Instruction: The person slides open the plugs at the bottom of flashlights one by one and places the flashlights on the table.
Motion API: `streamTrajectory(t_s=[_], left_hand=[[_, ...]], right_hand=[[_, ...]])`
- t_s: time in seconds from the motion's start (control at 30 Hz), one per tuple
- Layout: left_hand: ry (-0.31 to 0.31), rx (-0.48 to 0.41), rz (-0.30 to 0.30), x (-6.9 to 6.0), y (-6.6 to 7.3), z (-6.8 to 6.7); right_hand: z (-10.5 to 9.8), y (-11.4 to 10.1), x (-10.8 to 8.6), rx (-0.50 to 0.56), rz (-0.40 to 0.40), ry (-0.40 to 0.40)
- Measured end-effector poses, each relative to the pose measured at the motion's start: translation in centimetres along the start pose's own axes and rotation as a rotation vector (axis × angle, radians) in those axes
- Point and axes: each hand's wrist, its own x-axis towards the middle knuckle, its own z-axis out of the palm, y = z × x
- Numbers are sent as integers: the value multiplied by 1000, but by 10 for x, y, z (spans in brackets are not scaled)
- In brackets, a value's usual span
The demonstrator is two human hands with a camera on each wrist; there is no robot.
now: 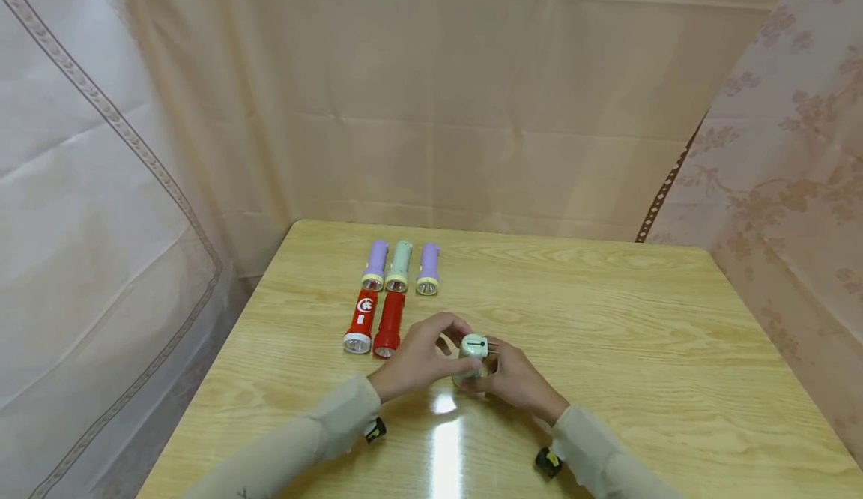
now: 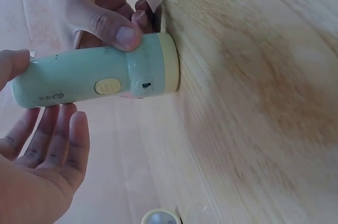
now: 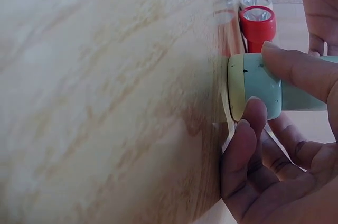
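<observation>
A pale green flashlight (image 1: 474, 347) stands upright on the table between my two hands, its yellow-rimmed head down against the wood; metal prongs stick out near its top. My left hand (image 1: 421, 358) pinches its upper end between thumb and fingers. Low on the head, my right hand (image 1: 515, 379) grips with thumb and fingers. In the left wrist view the green flashlight (image 2: 79, 76) shows a yellow switch, with the left hand (image 2: 42, 166) at its tail end and the right hand (image 2: 97, 12) at its head. The right wrist view shows the right hand (image 3: 296, 145) around the green head (image 3: 256, 84).
Left of my hands lie a red flashlight with a white rim (image 1: 360, 323) and an all-red one (image 1: 389, 327). Behind them lie a purple flashlight (image 1: 375, 263), a green one (image 1: 399, 265) and another purple one (image 1: 428, 267). Curtains surround the wooden table (image 1: 607, 319).
</observation>
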Motion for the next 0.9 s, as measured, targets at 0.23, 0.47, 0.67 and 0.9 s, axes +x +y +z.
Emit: streamTrajectory(t_s=[0.23, 0.47, 0.67, 0.9], left_hand=[[6, 11, 27, 0, -1, -2], [16, -7, 43, 4, -1, -4], [38, -42, -4, 6, -4, -5], [60, -48, -95, 14, -1, -8]], right_hand=[[5, 3, -2, -76, -43, 80], [10, 6, -7, -158, -89, 151], [10, 6, -9, -91, -31, 106], [9, 4, -12, -47, -2, 73]])
